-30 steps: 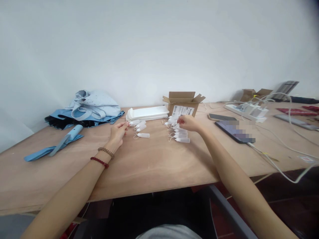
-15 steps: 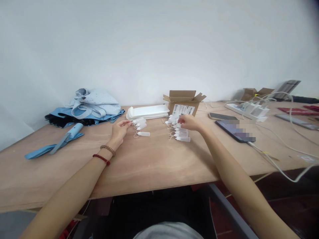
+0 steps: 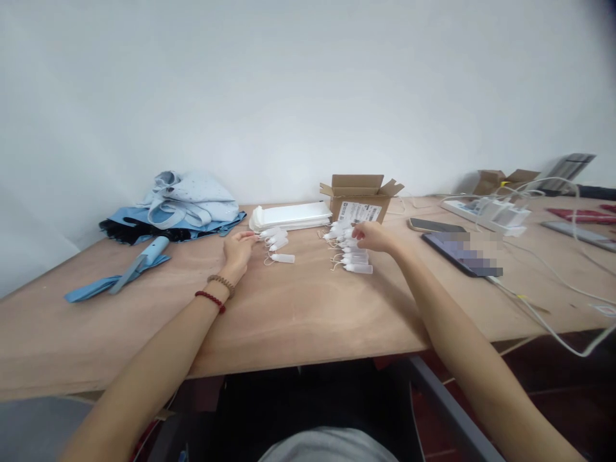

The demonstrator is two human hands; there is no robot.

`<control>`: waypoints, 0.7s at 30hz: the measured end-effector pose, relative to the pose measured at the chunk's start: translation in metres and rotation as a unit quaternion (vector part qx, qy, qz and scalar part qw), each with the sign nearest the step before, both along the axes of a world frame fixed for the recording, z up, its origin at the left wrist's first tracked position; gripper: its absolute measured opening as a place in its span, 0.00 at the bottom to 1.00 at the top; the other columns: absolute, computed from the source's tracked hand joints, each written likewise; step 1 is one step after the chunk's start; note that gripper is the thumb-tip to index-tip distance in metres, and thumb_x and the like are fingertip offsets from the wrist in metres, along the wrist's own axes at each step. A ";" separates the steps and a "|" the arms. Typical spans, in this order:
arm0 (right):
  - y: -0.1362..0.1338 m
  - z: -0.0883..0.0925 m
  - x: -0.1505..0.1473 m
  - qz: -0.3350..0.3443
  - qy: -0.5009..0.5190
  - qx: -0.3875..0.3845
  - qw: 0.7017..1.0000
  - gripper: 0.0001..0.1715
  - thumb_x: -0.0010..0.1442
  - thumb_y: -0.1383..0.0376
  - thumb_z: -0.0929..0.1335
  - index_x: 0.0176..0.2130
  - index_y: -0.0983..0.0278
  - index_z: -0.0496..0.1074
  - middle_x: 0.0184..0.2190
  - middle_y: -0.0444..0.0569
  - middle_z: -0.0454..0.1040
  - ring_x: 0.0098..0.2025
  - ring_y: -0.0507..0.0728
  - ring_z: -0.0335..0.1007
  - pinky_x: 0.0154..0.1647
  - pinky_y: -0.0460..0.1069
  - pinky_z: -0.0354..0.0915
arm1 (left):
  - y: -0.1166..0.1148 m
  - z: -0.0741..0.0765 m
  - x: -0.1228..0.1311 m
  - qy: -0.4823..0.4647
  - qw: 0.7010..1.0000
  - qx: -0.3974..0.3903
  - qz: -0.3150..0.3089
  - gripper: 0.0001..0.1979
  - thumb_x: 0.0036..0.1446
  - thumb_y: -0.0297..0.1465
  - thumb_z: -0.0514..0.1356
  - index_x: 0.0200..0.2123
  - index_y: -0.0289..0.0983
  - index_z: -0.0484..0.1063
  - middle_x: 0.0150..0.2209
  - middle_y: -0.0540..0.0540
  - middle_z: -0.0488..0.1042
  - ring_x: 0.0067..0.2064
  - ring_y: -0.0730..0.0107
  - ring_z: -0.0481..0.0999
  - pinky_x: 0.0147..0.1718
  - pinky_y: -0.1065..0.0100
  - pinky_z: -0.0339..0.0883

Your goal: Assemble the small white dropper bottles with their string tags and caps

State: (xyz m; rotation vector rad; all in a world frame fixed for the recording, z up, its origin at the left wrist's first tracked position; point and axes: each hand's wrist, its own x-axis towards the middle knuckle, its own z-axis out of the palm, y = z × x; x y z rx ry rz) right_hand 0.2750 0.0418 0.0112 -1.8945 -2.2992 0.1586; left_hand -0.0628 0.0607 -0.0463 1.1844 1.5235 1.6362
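Observation:
Small translucent white plastic bottles with narrow tips and thin string loops lie in two groups on the table. My left hand (image 3: 237, 251) is at the smaller left group (image 3: 277, 239), its fingers pinched on the tip end of the farthest bottle there. One bottle (image 3: 283, 258) lies a little nearer, apart from that group. Over the right-hand row of bottles (image 3: 357, 259) my right hand (image 3: 378, 237) is curled, finger and thumb closed at a bottle in the row. Its fingers partly hide that bottle. Several bottles lie side by side nearer to me.
Behind the bottles are a stack of white flat packs (image 3: 291, 215) and an open cardboard box (image 3: 360, 204). A folded blue umbrella (image 3: 151, 251) and pale cloth bag (image 3: 192, 196) lie left. Phones (image 3: 452, 251), cables and a power strip (image 3: 486, 217) occupy the right.
The whole view has shifted slightly, so things appear a little further right. Both hands stay at the same bottle groups, with little visible movement among the bottles.

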 end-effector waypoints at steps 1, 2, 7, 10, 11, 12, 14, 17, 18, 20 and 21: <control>0.000 0.000 0.000 -0.002 -0.002 -0.001 1.000 0.20 0.46 0.76 0.66 0.41 0.68 0.74 0.40 0.52 0.75 0.40 0.56 0.70 0.33 0.44 0.61 | 0.001 0.000 0.002 0.005 1.000 0.005 -0.011 0.11 0.39 0.29 0.66 0.30 0.33 0.75 0.27 0.45 0.77 0.32 0.67 0.74 0.32 0.70 0.65; 0.000 0.000 0.000 -0.004 -0.004 -0.004 1.000 0.20 0.46 0.76 0.66 0.41 0.68 0.74 0.39 0.53 0.75 0.40 0.56 0.70 0.33 0.44 0.61 | 0.002 0.000 0.003 0.008 1.000 0.007 -0.022 0.11 0.39 0.29 0.66 0.31 0.33 0.76 0.28 0.45 0.78 0.33 0.67 0.75 0.34 0.69 0.65; -0.002 0.003 -0.001 -0.007 0.001 -0.021 1.000 0.20 0.46 0.76 0.66 0.41 0.68 0.74 0.40 0.52 0.76 0.40 0.56 0.71 0.32 0.44 0.61 | 0.005 0.001 0.004 0.031 0.999 0.022 -0.038 0.11 0.45 0.30 0.63 0.34 0.35 0.78 0.38 0.42 0.79 0.45 0.63 0.75 0.45 0.67 0.64; -0.002 0.004 0.000 -0.011 0.000 -0.030 0.999 0.20 0.46 0.76 0.67 0.41 0.67 0.74 0.41 0.52 0.76 0.40 0.56 0.71 0.32 0.43 0.61 | 0.007 0.002 0.000 0.031 0.999 0.033 -0.003 0.10 0.45 0.31 0.62 0.33 0.35 0.78 0.40 0.43 0.79 0.47 0.63 0.74 0.48 0.67 0.63; -0.001 0.003 0.001 -0.012 0.001 -0.031 0.999 0.20 0.45 0.76 0.67 0.40 0.67 0.75 0.40 0.51 0.76 0.40 0.56 0.71 0.33 0.43 0.62 | 0.007 0.002 -0.001 0.030 0.999 0.038 0.007 0.10 0.46 0.31 0.61 0.33 0.35 0.78 0.40 0.43 0.79 0.47 0.62 0.74 0.47 0.67 0.63; -0.001 0.003 0.002 -0.012 0.003 -0.029 0.999 0.20 0.45 0.76 0.67 0.40 0.67 0.75 0.40 0.51 0.76 0.40 0.55 0.71 0.33 0.43 0.62 | 0.006 0.003 -0.002 0.032 0.998 0.044 0.014 0.10 0.46 0.32 0.61 0.33 0.35 0.78 0.40 0.43 0.79 0.46 0.62 0.74 0.47 0.67 0.64; 0.000 0.002 0.004 -0.006 0.011 -0.014 1.000 0.18 0.45 0.76 0.67 0.38 0.67 0.75 0.38 0.50 0.77 0.39 0.56 0.71 0.34 0.44 0.62 | 0.003 0.005 -0.001 0.048 0.997 0.060 0.016 0.11 0.48 0.32 0.60 0.34 0.35 0.77 0.38 0.44 0.79 0.44 0.62 0.75 0.45 0.67 0.64; -0.002 0.004 0.001 0.013 0.036 0.025 0.999 0.16 0.46 0.75 0.67 0.37 0.68 0.75 0.37 0.50 0.76 0.38 0.56 0.71 0.34 0.45 0.62 | -0.008 0.010 0.010 0.121 0.989 0.083 -0.009 0.12 0.50 0.32 0.59 0.37 0.36 0.77 0.37 0.43 0.79 0.41 0.61 0.75 0.43 0.66 0.65; -0.004 0.005 -0.002 0.020 0.054 0.037 0.998 0.15 0.47 0.74 0.67 0.37 0.68 0.75 0.36 0.51 0.76 0.37 0.56 0.71 0.35 0.45 0.62 | -0.012 0.012 0.016 0.156 0.983 0.094 -0.019 0.11 0.51 0.31 0.59 0.38 0.36 0.77 0.37 0.43 0.79 0.41 0.61 0.75 0.43 0.65 0.64; -0.009 0.007 -0.011 0.045 0.112 0.045 0.992 0.11 0.50 0.73 0.67 0.37 0.68 0.74 0.36 0.50 0.76 0.38 0.56 0.71 0.36 0.45 0.63 | -0.023 0.016 0.029 0.244 0.960 0.129 -0.042 0.11 0.51 0.31 0.59 0.38 0.37 0.77 0.38 0.43 0.78 0.44 0.59 0.73 0.44 0.63 0.62; -0.012 0.008 -0.016 0.063 0.152 0.037 0.986 0.10 0.51 0.71 0.67 0.36 0.68 0.74 0.36 0.50 0.76 0.38 0.55 0.71 0.37 0.45 0.63 | -0.028 0.017 0.036 0.274 0.951 0.132 -0.056 0.11 0.52 0.31 0.59 0.39 0.38 0.76 0.37 0.43 0.78 0.44 0.58 0.72 0.44 0.62 0.62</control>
